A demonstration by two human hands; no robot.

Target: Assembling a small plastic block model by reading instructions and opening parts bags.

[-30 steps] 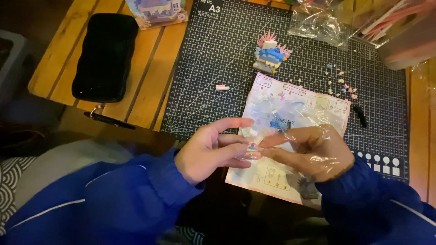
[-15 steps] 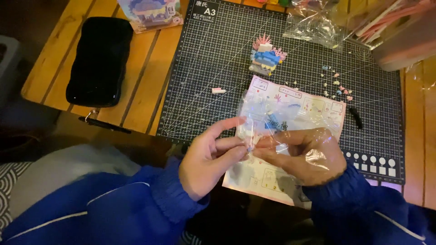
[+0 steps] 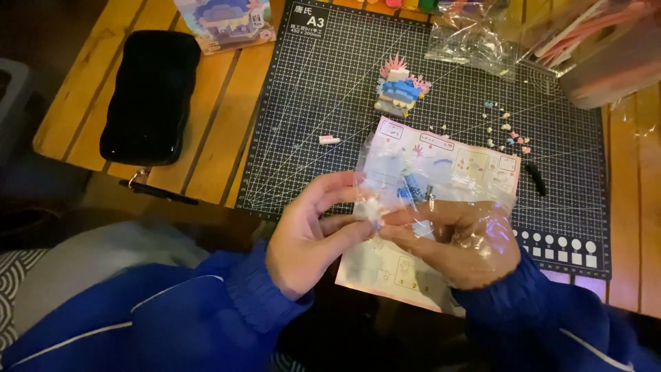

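Lying across the wooden slat table (image 3: 206, 124): a dark gridded cutting mat (image 3: 330, 110), filling the view from twelve to three o'clock. Resting on the bare slats at ten o'clock: a black zip pouch (image 3: 148, 96). Sitting at eleven o'clock, half out of frame: a printed toy box (image 3: 227, 24). Spreading over the mat just below centre: a pale instruction sheet (image 3: 475, 162), partly covered by the hands. Sagging at one o'clock: crumpled clear bags (image 3: 475, 38) beside a tinted plastic container (image 3: 606, 62).

Hovering low over the sheet at six o'clock: a small clear plastic bag (image 3: 406, 182) of tiny building bricks, blue and white pieces showing through the film. Pinching the bag's lower left corner between thumb and fingertips: left hand (image 3: 310, 238). Gripping the same bag from the right, film draping over the knuckles: right hand (image 3: 458, 241).

Likely handling: very light, soft, crinkly and slippery film, loose bricks shifting inside; best taking hold at the edge seam, clear of the contents.

Standing at twelve o'clock: a half-built brick model (image 3: 399, 88), blue with pink coral. Scattering at two o'clock: loose tiny bricks (image 3: 506, 127). Lying alone at eleven o'clock: a white brick (image 3: 328, 140).
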